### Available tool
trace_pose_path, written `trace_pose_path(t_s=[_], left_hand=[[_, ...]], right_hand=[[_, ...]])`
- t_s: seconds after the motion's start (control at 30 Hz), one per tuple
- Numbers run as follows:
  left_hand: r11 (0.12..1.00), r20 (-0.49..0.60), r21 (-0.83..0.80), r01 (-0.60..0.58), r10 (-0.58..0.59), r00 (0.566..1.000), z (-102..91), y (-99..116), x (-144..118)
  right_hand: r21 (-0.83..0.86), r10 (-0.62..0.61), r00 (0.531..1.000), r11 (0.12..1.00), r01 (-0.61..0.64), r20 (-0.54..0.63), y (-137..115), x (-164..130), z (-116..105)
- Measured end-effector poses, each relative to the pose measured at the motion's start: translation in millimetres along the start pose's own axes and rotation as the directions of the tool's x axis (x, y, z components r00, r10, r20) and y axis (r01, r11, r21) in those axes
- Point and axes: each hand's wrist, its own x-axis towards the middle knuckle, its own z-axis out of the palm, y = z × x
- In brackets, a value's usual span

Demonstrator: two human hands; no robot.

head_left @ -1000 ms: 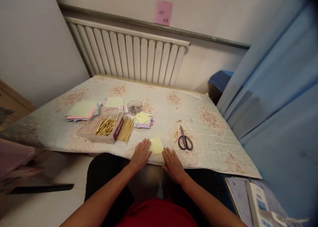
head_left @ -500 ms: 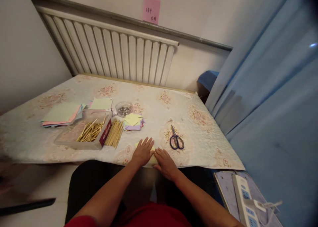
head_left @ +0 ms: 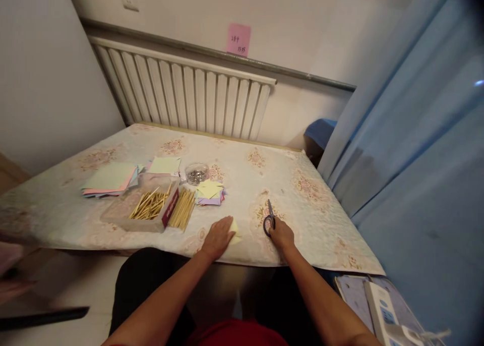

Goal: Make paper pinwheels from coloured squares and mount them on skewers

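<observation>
**Paper pinned down, scissors in the other hand**

So the yellow paper square [head_left: 235,231] sits right at the near edge of the table [head_left: 325,220], and the left hand [head_left: 219,237] is lying flat on it, fingers spread and together with the sheet, covering most of it. Looks to me like that's just to keep it from sliding on the slick flowery table cover.

Just beside it to the right, the right hand [head_left: 282,234] has closed around the handles of the scissors [head_left: 269,220], blades pointing away from the person. They're touching the table, not lifted as far as I can tell.

Further back everything's laid out within arm's reach: a small pile of cut yellow and purple paper pieces [head_left: 210,191], a loose bundle of golden sticks [head_left: 182,208] next to a clear tray [head_left: 141,212] holding more of them, a little glass bowl [head_left: 196,174] of something shiny and small (can't tell what), and stacks of bigger coloured sheets [head_left: 109,180] off to the left. Radiator [head_left: 181,91] runs along the wall behind, with a pink note [head_left: 238,39] stuck above it.
</observation>
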Motion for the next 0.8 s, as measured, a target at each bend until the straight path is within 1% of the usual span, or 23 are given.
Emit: trace_pose_path(t_s=[0.07,0.13,0.17,0.23,0.33,0.47,0.57,0.63,0.7,0.8], left_hand=[[0.990,-0.001,0.022,0.141,-0.141,0.990,-13.6,-15.8,-7.3],[0.964,0.055,0.083,0.252,-0.257,0.965,-25.3,-33.3,-15.9],[0.951,0.085,0.116,0.287,-0.297,0.951,-29.5,-41.1,-20.2],[0.933,0.132,0.183,0.309,-0.335,0.933,-33.9,-52.4,-27.1],[0.936,0.139,0.232,0.266,-0.302,0.943,-33.0,-58.1,-32.2],[0.943,0.115,0.211,0.258,-0.286,0.951,-28.7,-57.8,-33.9],[0.944,0.098,0.186,0.273,-0.294,0.951,-27.0,-59.4,-35.5],[0.943,0.085,0.174,0.284,-0.301,0.950,-26.1,-60.8,-36.8],[0.945,0.074,0.161,0.285,-0.300,0.951,-25.2,-62.1,-37.9],[0.948,0.061,0.145,0.283,-0.294,0.954,-23.7,-63.4,-39.2]], right_hand=[[0.004,0.035,0.998,0.999,-0.035,0.051,-3.3,4.2,-1.8],[0.037,0.042,0.997,0.998,-0.044,0.060,-7.3,7.2,-3.3],[0.070,0.034,0.998,0.997,-0.038,0.055,-10.0,8.8,-3.7],[0.155,-0.006,1.000,0.988,0.002,0.026,-18.1,13.1,-3.5],[0.253,-0.102,0.994,0.962,0.108,-0.035,-40.2,24.2,-2.9],[0.271,-0.195,0.980,0.942,0.199,-0.041,-84.4,46.4,-3.0],[0.234,-0.274,0.960,0.931,0.279,-0.051,-116.2,63.4,-0.6],[0.188,-0.309,0.949,0.931,0.314,-0.054,-132.8,72.9,2.2],[0.130,-0.327,0.944,0.935,0.330,-0.050,-145.5,80.4,5.3],[0.054,-0.327,0.945,0.943,0.328,-0.030,-158.1,88.3,9.2]])
